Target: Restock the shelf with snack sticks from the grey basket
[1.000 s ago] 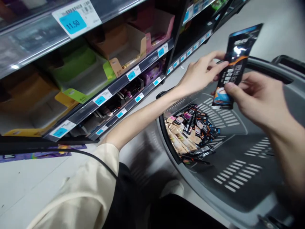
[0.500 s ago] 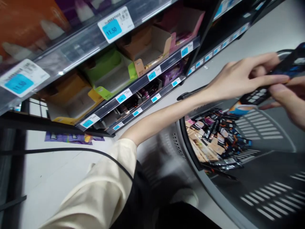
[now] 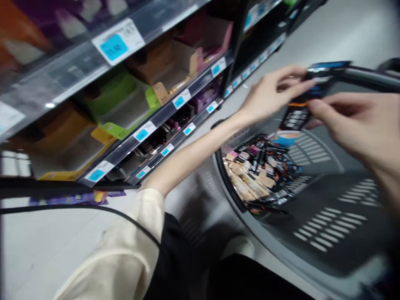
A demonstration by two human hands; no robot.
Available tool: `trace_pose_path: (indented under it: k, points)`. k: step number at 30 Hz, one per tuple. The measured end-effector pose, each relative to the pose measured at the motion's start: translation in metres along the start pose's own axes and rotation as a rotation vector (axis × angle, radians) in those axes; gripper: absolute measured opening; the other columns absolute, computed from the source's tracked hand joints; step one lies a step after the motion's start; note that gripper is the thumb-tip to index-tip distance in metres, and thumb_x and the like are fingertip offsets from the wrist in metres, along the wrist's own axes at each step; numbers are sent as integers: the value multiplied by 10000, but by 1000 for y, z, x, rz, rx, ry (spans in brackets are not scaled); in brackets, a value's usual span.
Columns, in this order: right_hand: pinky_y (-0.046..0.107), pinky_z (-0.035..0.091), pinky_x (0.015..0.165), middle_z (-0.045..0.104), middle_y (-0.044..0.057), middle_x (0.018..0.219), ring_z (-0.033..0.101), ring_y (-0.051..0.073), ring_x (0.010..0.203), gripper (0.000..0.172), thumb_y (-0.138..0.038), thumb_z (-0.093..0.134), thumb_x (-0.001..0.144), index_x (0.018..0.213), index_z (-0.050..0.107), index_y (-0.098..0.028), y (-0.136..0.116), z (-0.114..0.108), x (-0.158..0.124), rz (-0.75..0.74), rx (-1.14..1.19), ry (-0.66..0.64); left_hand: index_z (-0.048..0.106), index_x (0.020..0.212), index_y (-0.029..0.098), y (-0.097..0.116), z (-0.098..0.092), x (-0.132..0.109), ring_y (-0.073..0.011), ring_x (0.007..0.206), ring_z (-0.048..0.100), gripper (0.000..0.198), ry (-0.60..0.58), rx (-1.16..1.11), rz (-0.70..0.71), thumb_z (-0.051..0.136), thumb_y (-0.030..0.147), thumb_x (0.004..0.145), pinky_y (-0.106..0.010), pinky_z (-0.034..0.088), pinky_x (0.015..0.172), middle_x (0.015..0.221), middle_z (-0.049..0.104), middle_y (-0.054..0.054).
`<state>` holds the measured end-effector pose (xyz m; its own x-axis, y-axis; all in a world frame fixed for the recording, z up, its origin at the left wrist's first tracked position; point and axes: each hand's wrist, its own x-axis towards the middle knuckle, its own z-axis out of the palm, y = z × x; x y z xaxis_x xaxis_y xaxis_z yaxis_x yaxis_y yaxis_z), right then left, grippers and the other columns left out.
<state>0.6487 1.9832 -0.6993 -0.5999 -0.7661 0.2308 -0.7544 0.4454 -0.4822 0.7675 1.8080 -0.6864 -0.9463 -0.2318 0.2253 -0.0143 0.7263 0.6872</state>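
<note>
A long black sachet (image 3: 295, 116) printed with white letters and a blue cup is held up over the grey basket (image 3: 279, 254). The thumb and fingers of my left hand (image 3: 271, 89) pinch it near its upper end. From the other side, my right hand (image 3: 353, 118) grips its middle between thumb and fingers. Below, inside the basket, lies a heap of loose sachets (image 3: 265, 173), mostly black, with some beige and pink ones. The sachet's lower end hangs just above that heap, and part of its middle is hidden by my fingers.
At the left stands a shelf unit with price tags (image 3: 118, 41) along its edges. It carries a green display box (image 3: 125, 100), a yellow one (image 3: 71, 146) and a brown one (image 3: 175, 62). Purple packets (image 3: 71, 198) lie on the floor beneath; a black cable (image 3: 118, 212) crosses the lower left.
The view has turned, so shelf and basket sit further left. Both hands still grip the sachet, which now hangs more steeply, and more of my right hand shows.
</note>
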Motion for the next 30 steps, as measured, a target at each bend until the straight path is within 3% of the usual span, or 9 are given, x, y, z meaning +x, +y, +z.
trace_pose_path:
  k: [2,4,7,10,16,20,23,30]
  points:
    - [310,513,662,719,174,827,630,121,652,718,-825,664,877,960,790,-122,-11,0,2,33,190,-17,624,1456,246,-11,5,5,-198,1314,647,402,37,-224,8,447,367,1116,-311,467,1166,1302,763,-35]
    - [295,518,616,702,135,772,621,116,618,726,-848,758,763,909,778,-137,-14,6,7,-5,413,35,676,1318,263,-21,12,9,-262,1252,660,331,69,-410,-7,593,437,1049,-362,499,1089,1112,794,-33]
    - [283,503,528,688,101,726,598,117,564,702,-829,860,648,816,752,-156,-11,14,12,-70,657,145,693,1097,242,-26,18,8,-238,1075,689,186,184,-587,-73,729,368,966,-325,516,945,902,761,-20]
    - [277,467,475,667,83,679,577,119,515,673,-775,931,586,731,688,-164,-9,17,14,-87,737,142,678,979,218,-21,17,4,-180,885,690,67,236,-665,-87,728,242,941,-291,492,826,771,696,7]
    - [313,466,483,653,63,683,568,140,546,707,-819,913,570,742,611,-203,-9,17,15,-55,775,229,633,1030,181,-7,11,-3,-139,782,676,109,129,-832,-148,712,213,962,-259,451,726,769,717,9]
    - [367,600,714,714,64,841,658,183,784,624,-773,870,722,892,636,-221,-2,17,14,32,798,232,610,1084,150,-3,11,-10,-115,674,635,316,-53,-788,-195,816,118,847,-261,452,712,695,688,27]
    - [382,627,825,728,62,907,681,199,915,591,-734,856,779,976,650,-216,-1,15,12,98,836,170,620,1085,143,-6,13,-11,-111,655,637,402,-45,-704,-210,854,61,769,-253,459,724,637,639,59]
    - [327,642,698,721,43,907,724,230,943,637,-614,1004,597,952,673,-203,-14,12,4,116,845,-6,603,1124,165,-13,15,-8,-114,676,670,434,-2,-699,-211,871,100,789,-231,471,724,660,646,63]
